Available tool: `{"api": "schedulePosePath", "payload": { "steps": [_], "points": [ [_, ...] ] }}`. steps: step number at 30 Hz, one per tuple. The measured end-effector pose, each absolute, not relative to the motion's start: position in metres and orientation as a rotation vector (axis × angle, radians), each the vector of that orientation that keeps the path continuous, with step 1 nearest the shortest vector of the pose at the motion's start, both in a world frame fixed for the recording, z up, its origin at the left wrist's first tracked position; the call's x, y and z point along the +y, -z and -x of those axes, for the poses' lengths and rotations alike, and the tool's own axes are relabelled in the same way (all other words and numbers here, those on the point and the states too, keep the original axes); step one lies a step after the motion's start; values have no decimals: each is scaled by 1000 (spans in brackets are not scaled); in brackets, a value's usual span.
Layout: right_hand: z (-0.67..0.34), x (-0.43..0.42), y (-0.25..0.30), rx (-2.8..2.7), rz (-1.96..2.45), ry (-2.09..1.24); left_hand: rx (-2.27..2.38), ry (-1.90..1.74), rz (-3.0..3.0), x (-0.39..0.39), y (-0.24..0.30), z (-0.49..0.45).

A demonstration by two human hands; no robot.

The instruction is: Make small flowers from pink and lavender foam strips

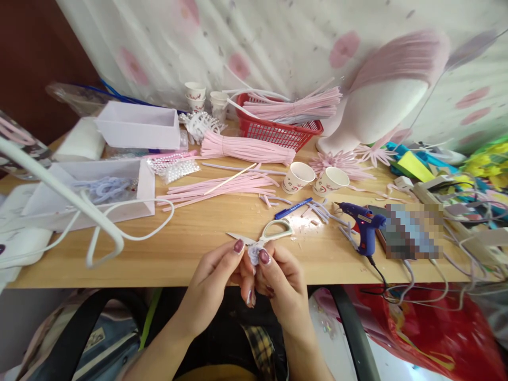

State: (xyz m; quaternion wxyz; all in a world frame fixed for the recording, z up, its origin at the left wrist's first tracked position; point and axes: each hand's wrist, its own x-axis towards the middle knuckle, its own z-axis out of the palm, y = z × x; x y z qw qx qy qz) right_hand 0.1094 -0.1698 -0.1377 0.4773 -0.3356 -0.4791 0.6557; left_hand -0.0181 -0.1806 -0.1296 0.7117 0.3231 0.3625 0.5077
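A small pale lilac coil of fuzzy pipe cleaner [254,254], wound into a rosette, is pinched between both hands at the table's front edge. My right hand [286,280] is closed on it, thumb pressed on its right side. My left hand [216,278] grips its left side, with the fingertips of both hands close together below. Just beyond the coil lie scissors [277,230] with pale handles, blades partly hidden behind my fingers. A blue pen [292,208] rests behind them, beside short lilac pipe cleaner offcuts [320,210].
Pink pipe cleaners [226,186] lie mid-table behind a wooden stick's span. Two paper cups [298,178] stand near a red basket [278,132]. At right are a blue glue gun [363,222] and cables. White boxes [145,185] and a white lamp arm [59,185] occupy the left.
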Motion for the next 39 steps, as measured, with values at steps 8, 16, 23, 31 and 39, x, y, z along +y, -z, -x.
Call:
{"api": "schedulePosePath", "payload": {
  "steps": [8,16,23,31,39],
  "points": [
    [-105,-162,145,-1080,742,-1685,863,-1149,-924,-174,132,18],
    [-103,-152,154,-950,718,-1822,861,-1140,-767,-170,138,19],
    [-101,-152,154,-846,693,-1895,837,-1102,-660,-169,137,23],
    [-99,-152,152,-878,733,-1878,801,-1100,-738,-167,142,24],
    [-99,-156,147,-971,735,-1795,926,-1180,-705,-174,135,13]
  ]
}}
